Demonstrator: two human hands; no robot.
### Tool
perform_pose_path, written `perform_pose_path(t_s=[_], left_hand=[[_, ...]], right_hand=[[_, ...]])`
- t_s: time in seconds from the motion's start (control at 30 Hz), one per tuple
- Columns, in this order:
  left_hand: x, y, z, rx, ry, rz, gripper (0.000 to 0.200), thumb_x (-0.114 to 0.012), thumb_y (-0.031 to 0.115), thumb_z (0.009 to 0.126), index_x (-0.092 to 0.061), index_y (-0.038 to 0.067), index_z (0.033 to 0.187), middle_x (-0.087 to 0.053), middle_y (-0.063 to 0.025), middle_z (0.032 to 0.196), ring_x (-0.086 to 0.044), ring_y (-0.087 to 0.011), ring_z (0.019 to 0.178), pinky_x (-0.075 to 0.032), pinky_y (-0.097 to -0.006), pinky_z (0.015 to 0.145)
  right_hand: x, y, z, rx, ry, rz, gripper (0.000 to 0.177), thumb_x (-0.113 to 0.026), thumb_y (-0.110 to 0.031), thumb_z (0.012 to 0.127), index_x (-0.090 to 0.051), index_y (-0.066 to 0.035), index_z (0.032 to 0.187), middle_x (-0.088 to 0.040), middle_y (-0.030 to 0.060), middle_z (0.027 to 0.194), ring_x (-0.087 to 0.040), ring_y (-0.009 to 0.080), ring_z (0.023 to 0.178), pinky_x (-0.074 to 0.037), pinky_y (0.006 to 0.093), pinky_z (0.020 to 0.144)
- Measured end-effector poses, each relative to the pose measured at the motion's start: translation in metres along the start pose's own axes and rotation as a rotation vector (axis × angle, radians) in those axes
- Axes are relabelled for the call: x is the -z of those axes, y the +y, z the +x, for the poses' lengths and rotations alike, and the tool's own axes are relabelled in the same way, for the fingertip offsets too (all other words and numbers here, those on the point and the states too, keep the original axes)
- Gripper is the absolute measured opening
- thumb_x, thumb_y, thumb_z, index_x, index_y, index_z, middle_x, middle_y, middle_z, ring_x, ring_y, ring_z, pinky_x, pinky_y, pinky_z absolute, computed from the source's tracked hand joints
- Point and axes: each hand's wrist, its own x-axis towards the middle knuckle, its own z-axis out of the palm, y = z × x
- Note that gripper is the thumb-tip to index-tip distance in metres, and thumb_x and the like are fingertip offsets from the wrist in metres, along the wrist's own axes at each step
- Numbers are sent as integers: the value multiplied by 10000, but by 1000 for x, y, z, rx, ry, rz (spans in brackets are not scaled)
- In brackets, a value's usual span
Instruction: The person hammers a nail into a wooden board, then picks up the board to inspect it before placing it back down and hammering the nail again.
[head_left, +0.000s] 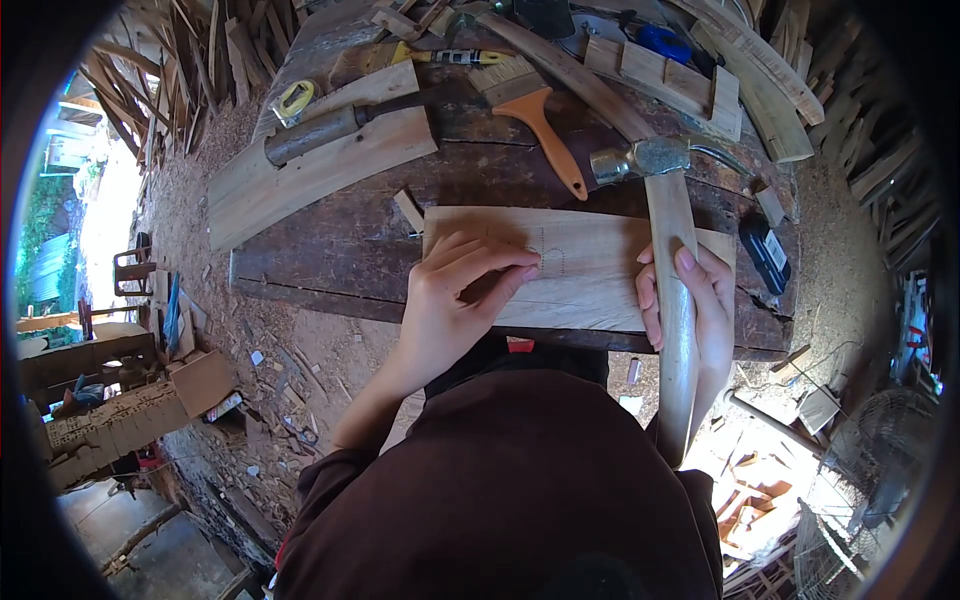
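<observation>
My right hand (707,292) is wrapped around the wooden handle of a claw hammer (672,225), its metal head pointing away from me. Beneath both hands lies a pale wooden board (595,290) along the near edge of the workbench. Dotted marks show on the board's surface, just beside the fingertips of my left hand (465,285). That hand rests over the board's left part, thumb and forefinger pinched together. Whatever may be between them is too small to make out.
On the dark workbench (330,265) lie a paintbrush (545,130), a wooden-handled tool (315,135) on a curved plank (380,150), a yellow tape measure (293,100) and a black device (765,255). Wood pieces lean behind it. Shavings and scraps cover the floor.
</observation>
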Motion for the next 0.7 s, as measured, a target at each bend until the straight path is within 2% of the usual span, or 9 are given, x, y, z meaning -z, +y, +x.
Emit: perform_pose_path(t_s=[0.4, 0.47, 0.67, 0.7], left_hand=[[1, 1, 0, -54, -1, 33, 140, -764, 5, 774, -739, 48, 905, -727, -55, 898, -656, -190, 842, -499, -307, 779], [0, 2, 0, -153, 29, 95, 146, -765, -5, 765, -736, 47, 899, -723, -57, 888, -661, -196, 852, -504, -311, 789], [-2, 0, -4, -253, 64, 152, 174, -775, -6, 759, -718, 37, 918, -722, -53, 902, -671, -191, 824, -530, -301, 730], [-2, 0, -5, -255, 80, 155, 174, -775, -6, 759, -718, 37, 918, -722, -53, 902, -671, -191, 824, -530, -301, 730]], right_hand=[[-1, -1, 0, 8, -1, -1, 422, -428, -310, 1040, -548, 94, 1029, -554, 139, 638, -466, 122, 352, -338, 216, 313], [-1, 0, 0, 9, 0, -4, 422, -433, -312, 1039, -550, 93, 1030, -555, 139, 640, -468, 120, 353, -339, 217, 313], [-4, -4, -10, 25, -31, -77, 395, -471, -290, 1024, -556, 96, 1043, -570, 137, 667, -508, 141, 391, -369, 234, 352], [-7, -8, -16, 53, -39, -173, 377, -478, -269, 1023, -557, 99, 1052, -573, 135, 679, -517, 144, 407, -379, 239, 370]])
